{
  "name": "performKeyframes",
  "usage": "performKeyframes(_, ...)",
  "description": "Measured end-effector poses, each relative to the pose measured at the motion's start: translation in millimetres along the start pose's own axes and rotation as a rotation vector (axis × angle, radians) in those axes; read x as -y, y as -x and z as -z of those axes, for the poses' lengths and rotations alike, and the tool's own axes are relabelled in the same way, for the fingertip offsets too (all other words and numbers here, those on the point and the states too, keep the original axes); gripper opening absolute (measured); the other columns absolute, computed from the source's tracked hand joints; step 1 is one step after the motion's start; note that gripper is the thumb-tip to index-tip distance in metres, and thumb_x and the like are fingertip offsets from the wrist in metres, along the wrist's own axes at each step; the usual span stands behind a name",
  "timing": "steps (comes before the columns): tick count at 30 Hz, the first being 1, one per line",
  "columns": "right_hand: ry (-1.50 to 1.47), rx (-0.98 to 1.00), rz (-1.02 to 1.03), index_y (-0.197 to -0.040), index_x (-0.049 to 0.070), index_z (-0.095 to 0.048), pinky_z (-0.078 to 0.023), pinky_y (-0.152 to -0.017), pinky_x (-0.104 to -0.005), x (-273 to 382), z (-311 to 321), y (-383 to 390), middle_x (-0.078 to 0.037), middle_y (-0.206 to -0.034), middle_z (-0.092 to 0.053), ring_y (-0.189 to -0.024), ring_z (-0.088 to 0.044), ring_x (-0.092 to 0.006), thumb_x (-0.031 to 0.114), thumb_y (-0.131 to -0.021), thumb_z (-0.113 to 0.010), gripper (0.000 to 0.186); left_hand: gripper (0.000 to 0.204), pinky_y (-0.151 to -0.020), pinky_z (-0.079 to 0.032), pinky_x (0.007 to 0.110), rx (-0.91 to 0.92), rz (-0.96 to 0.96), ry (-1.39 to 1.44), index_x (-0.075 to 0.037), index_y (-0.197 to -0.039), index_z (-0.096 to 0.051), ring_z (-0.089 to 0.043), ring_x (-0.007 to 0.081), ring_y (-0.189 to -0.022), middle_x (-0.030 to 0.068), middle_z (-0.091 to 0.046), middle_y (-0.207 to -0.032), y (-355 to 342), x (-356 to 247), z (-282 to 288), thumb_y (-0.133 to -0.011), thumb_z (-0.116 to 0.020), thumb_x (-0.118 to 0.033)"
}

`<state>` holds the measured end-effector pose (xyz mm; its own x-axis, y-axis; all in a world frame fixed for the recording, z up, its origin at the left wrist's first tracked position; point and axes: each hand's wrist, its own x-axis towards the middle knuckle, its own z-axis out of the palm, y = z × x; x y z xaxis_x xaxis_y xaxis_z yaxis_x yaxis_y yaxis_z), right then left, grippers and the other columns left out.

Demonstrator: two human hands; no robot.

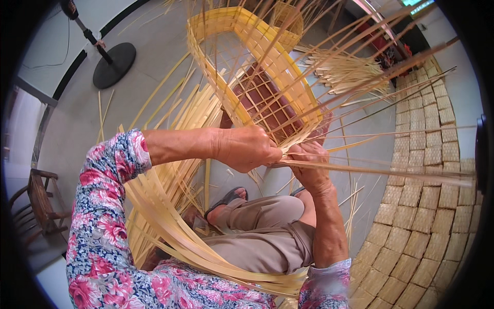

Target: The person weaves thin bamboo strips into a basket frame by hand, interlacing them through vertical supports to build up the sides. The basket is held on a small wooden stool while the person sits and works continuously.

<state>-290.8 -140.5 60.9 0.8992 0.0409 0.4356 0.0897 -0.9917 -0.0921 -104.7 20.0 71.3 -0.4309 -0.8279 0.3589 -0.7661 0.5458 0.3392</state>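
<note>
A half-woven bamboo basket (285, 77) with yellow strip walls and an open lattice bottom lies tilted in front of me, its long loose stakes fanning up and to the right. My left hand (248, 148) is closed in a fist at the basket's near corner, pinching bamboo strips (360, 171) that run off to the right. Right beside it, my right hand (309, 157) has its fingers closed round the same corner and strips. The two hands almost touch. Under the lattice shows a reddish-brown stool or board (257, 95).
A bundle of pale bamboo strips (180, 226) lies across my lap and to my left. More strips (347, 69) are heaped on the floor at the far right. Stacked woven pieces (422, 206) line the right side. A black round stand base (114, 66) and a wooden chair (43, 201) stand left.
</note>
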Motion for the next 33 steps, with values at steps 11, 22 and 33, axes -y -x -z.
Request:
performKeyframes(11, -0.004, 0.110, 0.040, -0.080, 0.014, -0.065, -0.051, -0.071, -0.0383, 7, 13, -2, -0.004, -0.071, -0.065, -0.074, -0.067, -0.0235, 0.039, -0.081, -0.075, 0.026, 0.020, -0.059, -0.051, 0.046, 0.077, -0.100, 0.004, -0.003, -0.091, -0.049, -0.066, 0.0365, -0.069, 0.0144, -0.059, -0.075, 0, -3, 4, -0.076, -0.063, -0.002)
performKeyframes(22, -0.030, 0.078, 0.120, -0.073, 0.012, -0.055, -0.047, -0.065, -0.0403, 4, 23, -6, -0.005, -0.065, -0.055, -0.065, -0.060, -0.0274, 0.036, -0.081, -0.073, 0.032, 0.032, -0.060, -0.051, 0.046, 0.076, -0.072, 0.115, -0.005, -0.107, -0.044, -0.065, 0.0388, -0.071, 0.0155, -0.061, -0.084, -3, -15, 13, -0.080, -0.061, 0.000)
performKeyframes(33, -0.019, 0.118, 0.092, -0.074, 0.010, -0.059, -0.048, -0.067, -0.0404, 11, 37, -17, -0.006, -0.068, -0.056, -0.069, -0.061, -0.0286, 0.027, -0.077, -0.076, 0.024, 0.031, -0.057, -0.053, 0.043, 0.040, -0.134, 0.067, -0.005, -0.104, -0.042, -0.067, 0.0350, -0.069, 0.0131, -0.061, -0.079, -10, -18, 22, -0.081, -0.062, -0.001)
